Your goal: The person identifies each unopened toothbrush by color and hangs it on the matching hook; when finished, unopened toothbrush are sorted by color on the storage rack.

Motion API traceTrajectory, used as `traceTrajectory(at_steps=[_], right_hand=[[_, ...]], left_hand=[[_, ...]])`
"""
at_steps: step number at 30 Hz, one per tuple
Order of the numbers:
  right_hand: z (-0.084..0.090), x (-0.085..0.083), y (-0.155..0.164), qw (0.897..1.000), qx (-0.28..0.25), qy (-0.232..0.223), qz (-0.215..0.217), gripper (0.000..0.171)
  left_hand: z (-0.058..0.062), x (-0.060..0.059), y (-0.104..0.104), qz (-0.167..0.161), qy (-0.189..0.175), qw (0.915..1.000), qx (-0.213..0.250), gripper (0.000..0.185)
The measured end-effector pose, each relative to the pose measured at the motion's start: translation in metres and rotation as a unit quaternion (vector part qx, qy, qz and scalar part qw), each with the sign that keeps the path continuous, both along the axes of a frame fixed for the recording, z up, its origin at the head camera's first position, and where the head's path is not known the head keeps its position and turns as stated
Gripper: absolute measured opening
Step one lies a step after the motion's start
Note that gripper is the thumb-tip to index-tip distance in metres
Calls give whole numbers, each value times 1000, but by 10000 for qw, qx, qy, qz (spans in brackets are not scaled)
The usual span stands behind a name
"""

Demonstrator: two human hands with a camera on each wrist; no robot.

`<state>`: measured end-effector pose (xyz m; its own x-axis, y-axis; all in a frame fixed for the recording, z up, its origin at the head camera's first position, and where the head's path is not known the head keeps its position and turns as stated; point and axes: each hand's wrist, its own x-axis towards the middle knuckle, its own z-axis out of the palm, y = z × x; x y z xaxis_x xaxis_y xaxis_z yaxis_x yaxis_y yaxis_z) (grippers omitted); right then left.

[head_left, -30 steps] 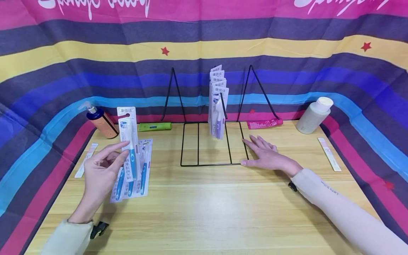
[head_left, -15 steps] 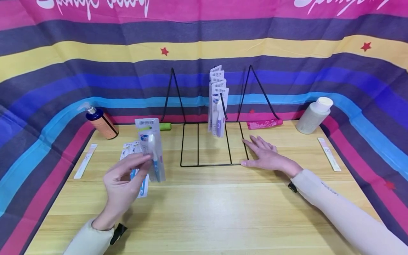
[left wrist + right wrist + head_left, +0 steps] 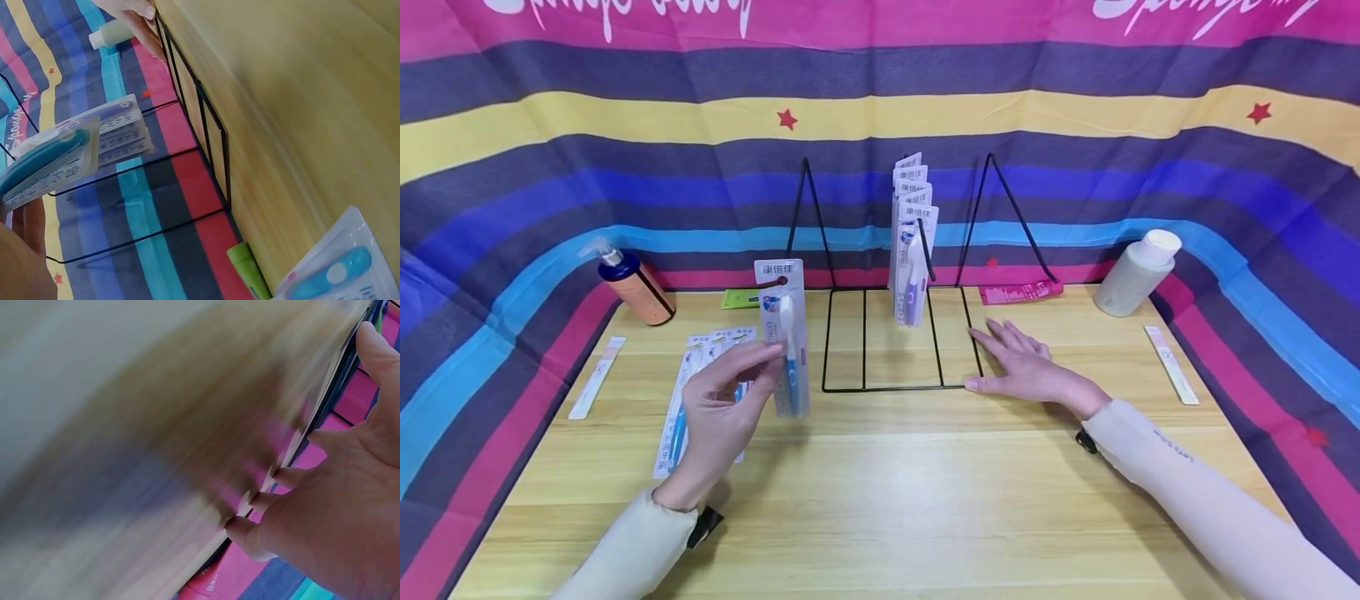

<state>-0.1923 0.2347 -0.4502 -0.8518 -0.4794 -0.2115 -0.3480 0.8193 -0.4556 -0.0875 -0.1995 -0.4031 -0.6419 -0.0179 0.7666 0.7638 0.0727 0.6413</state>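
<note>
My left hand [image 3: 726, 408] pinches a packaged blue toothbrush [image 3: 785, 337] upright above the table, just left of the black wire rack [image 3: 898, 385]. The same pack [image 3: 50, 164] shows in the left wrist view. More toothbrush packs [image 3: 700, 392] lie flat on the table under that hand. Several packs [image 3: 912, 242] stand inside the rack. My right hand [image 3: 1026, 367] rests flat on the table at the rack's right front corner, fingers straight, holding nothing. The right wrist view is blurred and shows that hand's fingers [image 3: 294, 478] near the rack's edge.
A pump bottle [image 3: 628, 283] stands at the back left and a white bottle [image 3: 1135, 271] at the back right. A green tube [image 3: 741, 297] and a pink packet [image 3: 1021, 292] lie by the back wall. Thin strips lie at the left [image 3: 597, 377] and right [image 3: 1171, 375] edges.
My left hand has carried the toothbrush pack rightward, from above the flat pile towards the rack's left side. The right hand has stayed where it was.
</note>
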Motion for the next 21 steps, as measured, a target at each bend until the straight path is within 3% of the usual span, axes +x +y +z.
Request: traceTrajectory(at_steps=[5,10,21], right_hand=[[-1,-1,1,10000,-16,8,22,102],[-1,-1,1,10000,-49,-4,21,102],[-1,0,1,10000,39,3,9,102]], left_hand=[[-3,-10,2,29,-111,9999,-79,35],[-2,-24,1,-245,-445,9983,-285,45],[4,-75,1,-382,-1178,9914,-414,53]])
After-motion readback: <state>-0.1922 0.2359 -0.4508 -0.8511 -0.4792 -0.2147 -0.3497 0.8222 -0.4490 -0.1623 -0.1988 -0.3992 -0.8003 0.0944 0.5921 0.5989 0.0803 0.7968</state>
